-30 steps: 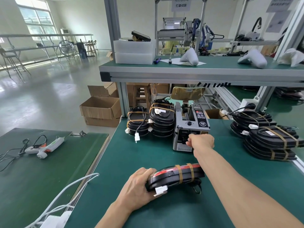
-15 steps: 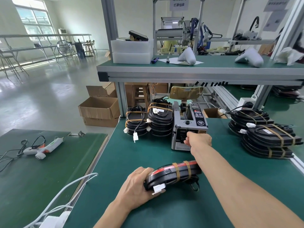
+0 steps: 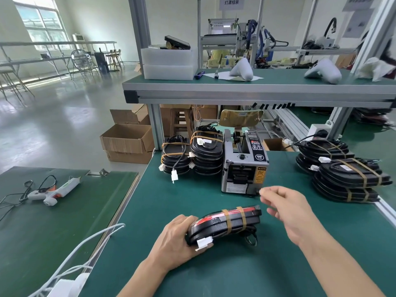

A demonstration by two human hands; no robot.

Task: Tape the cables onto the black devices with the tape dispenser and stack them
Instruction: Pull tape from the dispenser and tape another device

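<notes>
A glue gun (image 3: 54,190) is laid on the lower green bench at left, its cable looped beside it. Cardboard boxes (image 3: 128,142) are stacked on the floor by the shelf post. On the upper shelf (image 3: 235,91), two foam blocks (image 3: 168,64) are stacked, with white moulded parts (image 3: 242,70) set further right.

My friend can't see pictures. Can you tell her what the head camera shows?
A person's left hand holds a taped black device on edge on a green table, while the right hand hangs loosely curled in front of a grey tape dispenser. Stacks of taped black devices stand on both sides of it.
</notes>
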